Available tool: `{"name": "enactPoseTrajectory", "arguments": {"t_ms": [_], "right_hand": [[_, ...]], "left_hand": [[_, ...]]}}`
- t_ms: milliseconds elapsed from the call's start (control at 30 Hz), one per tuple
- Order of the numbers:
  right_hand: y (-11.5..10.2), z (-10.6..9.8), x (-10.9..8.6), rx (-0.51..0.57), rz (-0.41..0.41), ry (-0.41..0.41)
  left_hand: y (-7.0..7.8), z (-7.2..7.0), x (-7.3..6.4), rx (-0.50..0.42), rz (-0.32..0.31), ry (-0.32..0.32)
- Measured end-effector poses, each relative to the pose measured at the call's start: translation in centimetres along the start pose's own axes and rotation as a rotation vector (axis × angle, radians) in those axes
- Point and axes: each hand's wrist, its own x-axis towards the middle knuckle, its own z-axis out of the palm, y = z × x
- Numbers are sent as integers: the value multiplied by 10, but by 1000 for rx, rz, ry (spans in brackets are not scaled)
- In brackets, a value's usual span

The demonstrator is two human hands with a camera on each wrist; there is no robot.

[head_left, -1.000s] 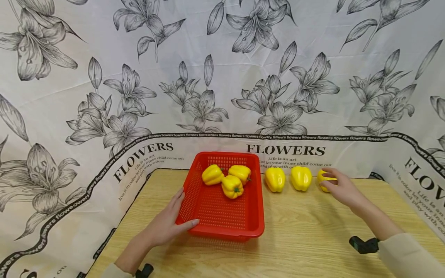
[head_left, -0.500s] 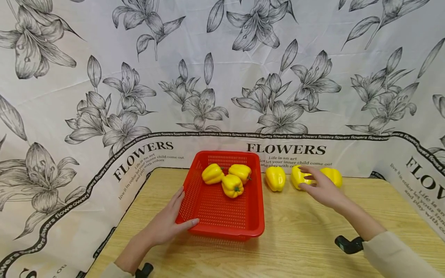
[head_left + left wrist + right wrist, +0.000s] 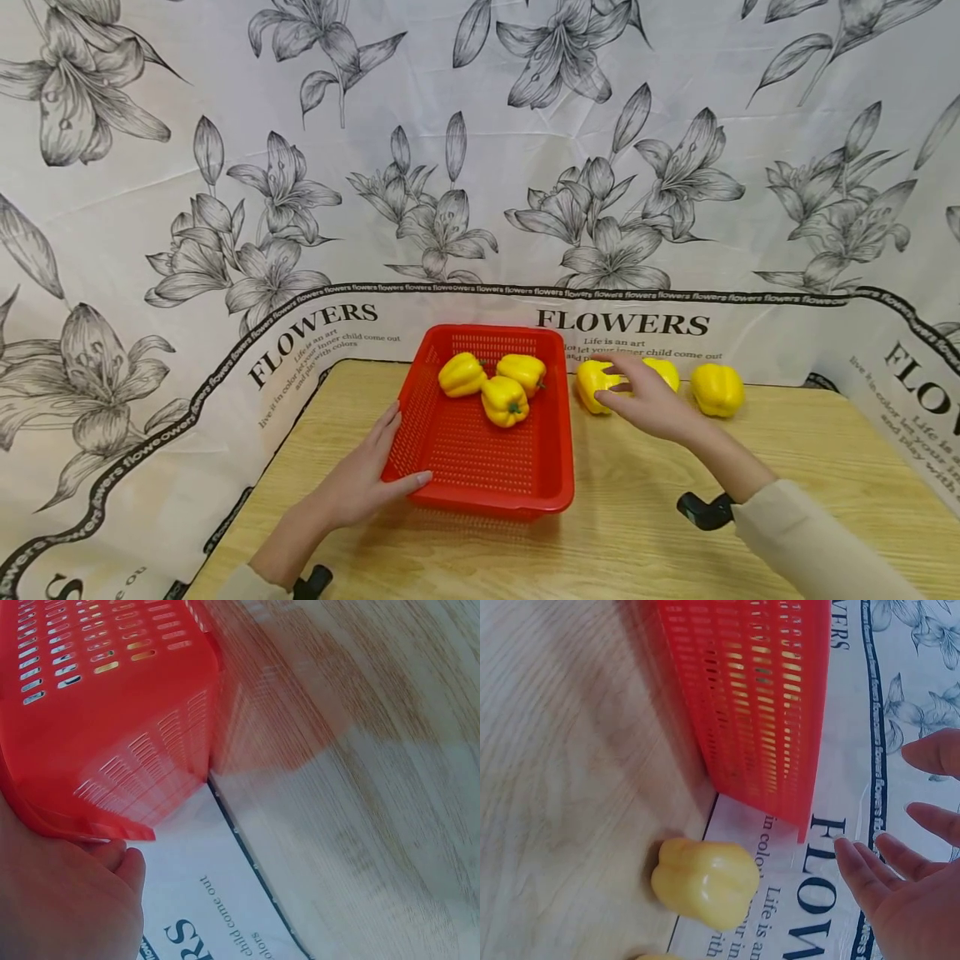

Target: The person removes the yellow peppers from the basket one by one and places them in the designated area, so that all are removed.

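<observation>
A red plastic basket (image 3: 555, 450) with perforated walls stands on the table. Three yellow bell peppers (image 3: 505, 402) lie inside it. My left hand (image 3: 356, 483) holds the basket's near left corner, thumb over the front rim; in the left wrist view its fingers tuck under the rim (image 3: 90, 832). My right hand (image 3: 648, 400), fingers spread and relaxed, is over the row right of the basket and holds nothing. It partly hides the nearest bell pepper (image 3: 589, 387) and the middle bell pepper (image 3: 664, 372). In the right wrist view a gap separates the hand from the pepper (image 3: 705, 881).
Farthest right in the row sits another yellow bell pepper (image 3: 717, 390). A white cloth with printed flowers (image 3: 450, 217) hangs behind and beside the wooden table (image 3: 615, 533). Black wrist mounts (image 3: 703, 510) show by the sleeves.
My right hand has moved left along the row, from the far right pepper past the middle one toward the pepper nearest the basket. The left hand and basket have stayed put.
</observation>
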Motion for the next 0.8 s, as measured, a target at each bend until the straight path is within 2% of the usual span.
{"name": "enactPoseTrajectory", "arguments": {"t_ms": [233,600,700,800], "right_hand": [[-7,18,17,-53,-91,-1],[-15,44,40,-115,-74,-95],[-15,50,46,-119,-104,-112],[-15,53,52,-170,-149,-124]], "left_hand": [[1,-1,0,-4,1,3],[2,-2,1,3,-1,-1],[2,-2,1,-1,-3,-2],[2,-2,1,0,-3,-1]]}}
